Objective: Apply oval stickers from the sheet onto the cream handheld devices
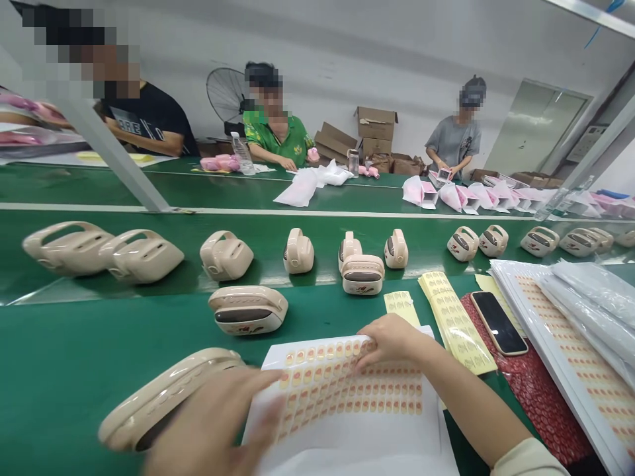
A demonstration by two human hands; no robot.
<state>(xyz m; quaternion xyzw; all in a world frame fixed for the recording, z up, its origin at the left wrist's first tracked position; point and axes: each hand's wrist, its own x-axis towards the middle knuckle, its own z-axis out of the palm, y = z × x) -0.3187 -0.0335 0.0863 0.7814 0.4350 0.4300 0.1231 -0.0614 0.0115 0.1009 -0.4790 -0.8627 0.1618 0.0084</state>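
Observation:
A white sheet of small round orange-and-cream stickers (347, 380) lies in front of me, bent upward along its middle. My right hand (391, 340) grips its far edge, fingers closed over the paper. Over the sheet's left side is my left hand (213, 423), smeared by motion, so its fingers and anything in them are unclear. Just behind that hand, partly covered by it, a glossy beige handled device (173, 390) with a dark front panel rests on the green table. Another beige device (248, 311) sits farther back, with red marks under its dark panel.
More beige devices (227, 256) line the green conveyor (268, 228). To the right lie yellow label sheets (456, 324), a phone (499, 322) on red bubble wrap (546, 403), and stacked sticker sheets (570, 350). Several people work across the line. A slanted metal post (109, 139) stands left.

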